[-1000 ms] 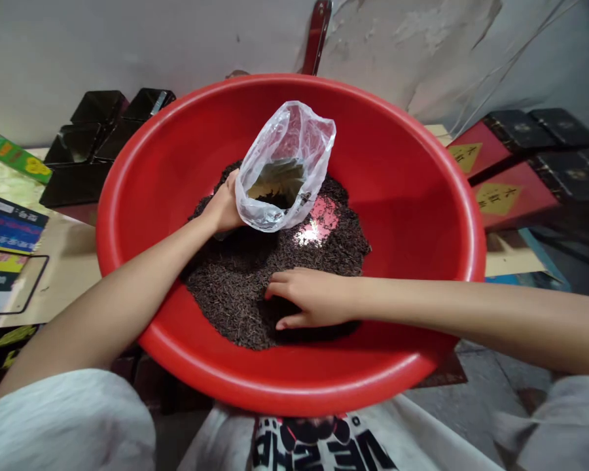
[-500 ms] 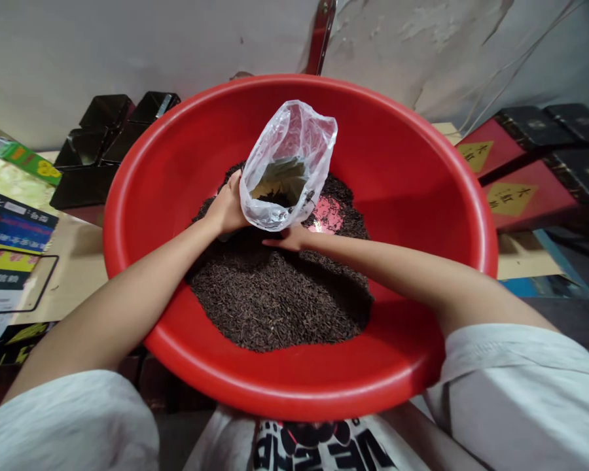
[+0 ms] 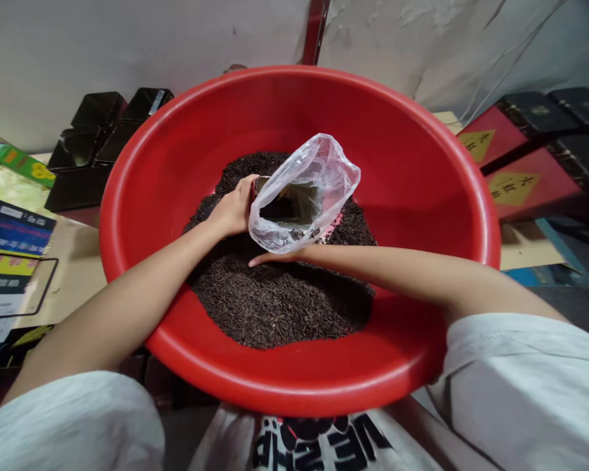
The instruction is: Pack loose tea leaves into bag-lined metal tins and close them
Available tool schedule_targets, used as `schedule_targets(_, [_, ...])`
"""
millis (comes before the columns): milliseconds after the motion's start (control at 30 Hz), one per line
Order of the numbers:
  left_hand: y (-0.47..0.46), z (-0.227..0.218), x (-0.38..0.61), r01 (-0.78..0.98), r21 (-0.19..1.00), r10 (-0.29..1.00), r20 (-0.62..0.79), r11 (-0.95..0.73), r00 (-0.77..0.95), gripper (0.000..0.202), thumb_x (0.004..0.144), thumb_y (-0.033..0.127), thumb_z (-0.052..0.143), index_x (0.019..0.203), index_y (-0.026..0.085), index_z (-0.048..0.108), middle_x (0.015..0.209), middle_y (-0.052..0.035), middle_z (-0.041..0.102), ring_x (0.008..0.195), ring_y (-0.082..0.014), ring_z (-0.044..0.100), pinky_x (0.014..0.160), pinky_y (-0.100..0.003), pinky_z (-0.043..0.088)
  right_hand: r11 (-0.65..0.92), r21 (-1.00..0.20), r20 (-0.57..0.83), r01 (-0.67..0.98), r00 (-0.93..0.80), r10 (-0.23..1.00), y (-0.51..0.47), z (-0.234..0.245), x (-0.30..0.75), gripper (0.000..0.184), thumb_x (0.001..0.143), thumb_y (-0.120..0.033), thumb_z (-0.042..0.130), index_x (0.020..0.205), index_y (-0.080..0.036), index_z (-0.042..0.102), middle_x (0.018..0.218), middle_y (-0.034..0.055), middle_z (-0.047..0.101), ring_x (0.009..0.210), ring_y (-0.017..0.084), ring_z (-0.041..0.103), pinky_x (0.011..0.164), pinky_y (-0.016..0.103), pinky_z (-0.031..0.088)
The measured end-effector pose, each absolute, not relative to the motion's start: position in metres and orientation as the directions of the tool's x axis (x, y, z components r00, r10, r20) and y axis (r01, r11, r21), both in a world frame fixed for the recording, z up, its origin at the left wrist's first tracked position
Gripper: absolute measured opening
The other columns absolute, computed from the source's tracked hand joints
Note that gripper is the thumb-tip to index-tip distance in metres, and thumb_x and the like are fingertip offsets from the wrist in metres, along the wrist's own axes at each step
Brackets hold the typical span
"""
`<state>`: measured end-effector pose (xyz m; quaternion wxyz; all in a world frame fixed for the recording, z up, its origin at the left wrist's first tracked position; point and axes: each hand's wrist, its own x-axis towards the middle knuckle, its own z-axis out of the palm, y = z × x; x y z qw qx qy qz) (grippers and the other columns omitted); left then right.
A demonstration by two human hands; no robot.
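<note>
In the middle of the head view a clear plastic bag (image 3: pixel 326 163) lines a tin, its mouth spread wide and facing me. A strip of the tin's dark edge (image 3: pixel 260 186) shows at its left, and dark loose tea lies near the bag's lower lip. My left hand (image 3: pixel 233 209) is closed around the tin's left side. Below the bag, my right hand (image 3: pixel 279 257) is low over the dark tea leaves (image 3: pixel 275 307) with a digit stretched out to the left; the bag hides its other fingers. The heap sits in a large red basin (image 3: pixel 417 190).
Dark-lidded tins (image 3: pixel 81 186) stand left of the basin, beside a green box (image 3: pixel 22 163) and a printed sheet (image 3: pixel 10 261). Red tins with yellow labels (image 3: pixel 530 183) stand at the right. A wall (image 3: pixel 152 39) rises behind the basin.
The tin and bag have moved right and toward me, and the bag's mouth has turned. My right hand has shifted slightly left and lower. My left hand stays on the tin.
</note>
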<state>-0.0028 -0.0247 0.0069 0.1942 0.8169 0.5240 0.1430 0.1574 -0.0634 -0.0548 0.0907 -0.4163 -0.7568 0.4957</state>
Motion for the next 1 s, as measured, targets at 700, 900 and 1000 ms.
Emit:
schedule_targets(700, [-0.015,-0.002,-0.011,0.735,0.535,0.896,0.107,-0.416,0.43,0.08,0.066,0.038,0.069,0.136,0.023,0.034,0.14,-0.0155,0.049,0.117,-0.0343,0.058,0.098,-0.045,0.048,-0.325,-0.776,-0.559,0.541,-0.352,0.75,-0.127,0.002,0.18,0.057,0.06,-0.019,0.075,0.114,-0.009,0.06,0.105,0.0094,0.07,0.092,0.021,0.066,0.091,0.033,0.052])
schedule_targets(900, [-0.016,-0.001,-0.01,0.73,0.539,0.893,0.104,-0.421,0.439,0.086,0.062,0.036,0.072,0.137,0.022,0.032,0.142,-0.0176,0.045,0.124,-0.0361,0.052,0.104,-0.048,0.044,-0.645,-0.652,-0.749,0.398,-0.469,0.468,-0.135,0.036,0.193,0.019,0.052,-0.014,0.072,0.066,-0.016,0.059,0.06,-0.0042,0.062,0.06,0.011,0.059,0.065,0.025,0.051])
schedule_targets(1000, [-0.017,0.0,-0.008,0.734,0.53,0.892,0.108,-0.424,0.438,0.086,0.062,0.035,0.073,0.136,0.02,0.033,0.14,-0.0178,0.047,0.126,-0.0359,0.051,0.106,-0.048,0.042,-0.699,-0.629,-0.738,0.34,-0.545,0.398,-0.139,0.057,0.2,0.016,0.05,-0.013,0.071,0.061,-0.016,0.06,0.061,-0.0043,0.063,0.061,0.009,0.059,0.067,0.021,0.051])
